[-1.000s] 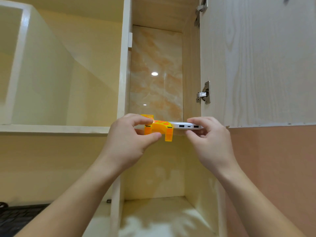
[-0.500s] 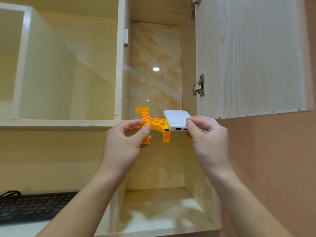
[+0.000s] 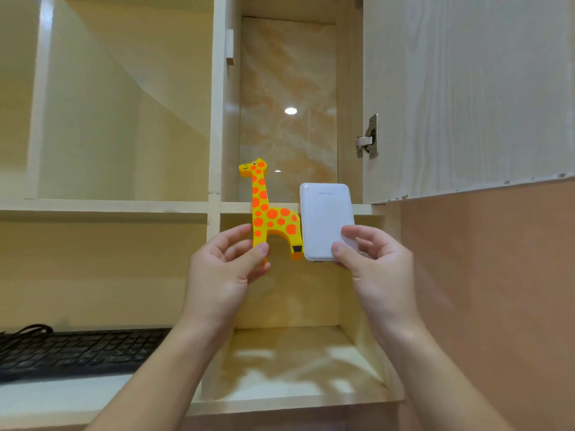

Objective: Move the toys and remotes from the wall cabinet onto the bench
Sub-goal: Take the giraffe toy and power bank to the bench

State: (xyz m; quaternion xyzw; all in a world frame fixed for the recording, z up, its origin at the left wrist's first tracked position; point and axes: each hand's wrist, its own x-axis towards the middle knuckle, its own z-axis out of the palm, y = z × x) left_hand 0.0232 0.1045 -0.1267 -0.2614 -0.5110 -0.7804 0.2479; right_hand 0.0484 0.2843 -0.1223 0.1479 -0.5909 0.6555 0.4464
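Observation:
My left hand pinches the front leg of a flat yellow giraffe toy with orange spots, holding it upright in the air in front of the cabinet shelf. Right beside it, my right hand grips the lower end of a white rounded rectangular device, its flat face toward me. Both things hang clear of the shelf edge, side by side and nearly touching.
The cabinet door stands open at the right with a metal hinge. A marble-patterned back panel shows inside. Below lies a lower compartment floor, and a black keyboard sits at the left.
Both hands have pulled the giraffe and the white device off the shelf and toward me, tilting them from lying flat to upright. The view has dropped slightly.

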